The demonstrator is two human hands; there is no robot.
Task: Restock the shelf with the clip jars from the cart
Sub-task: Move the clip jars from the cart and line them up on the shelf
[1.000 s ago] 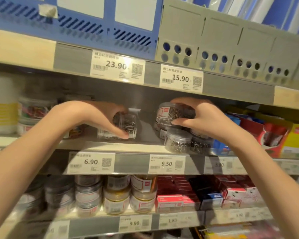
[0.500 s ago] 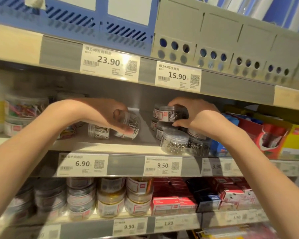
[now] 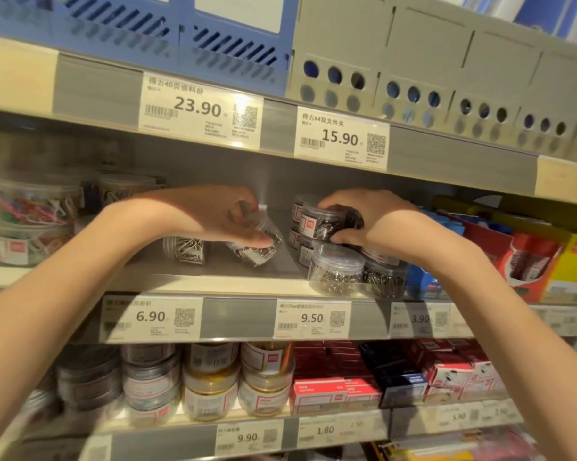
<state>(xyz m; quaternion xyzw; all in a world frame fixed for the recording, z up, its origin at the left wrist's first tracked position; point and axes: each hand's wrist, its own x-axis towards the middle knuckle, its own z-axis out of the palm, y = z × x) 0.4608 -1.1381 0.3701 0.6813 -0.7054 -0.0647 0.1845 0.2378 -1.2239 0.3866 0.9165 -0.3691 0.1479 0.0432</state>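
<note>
My left hand (image 3: 225,216) is curled around a clear jar of silver clips (image 3: 258,242), thumb under it and fingers over the top, holding it tilted just above the middle shelf (image 3: 213,282). Just to its left another small jar of silver clips (image 3: 184,249) stands on the shelf board, partly hidden behind my wrist. My right hand (image 3: 372,219) grips a jar of dark clips (image 3: 327,222) with a red label, fingers over its lid and thumb beneath, holding it tipped on its side above the stack at the right of the gap. Below that hand two clear-lidded jars (image 3: 338,269) stand at the shelf's front edge, with more stacked jars behind them. Far left on the same shelf are tubs of coloured clips (image 3: 30,207). Price tags reading 6.90 (image 3: 150,317) and 9.50 (image 3: 312,318) sit on the shelf rail beneath my hands. The lower shelf holds more round jars (image 3: 210,380) and red boxes (image 3: 330,390).
</note>
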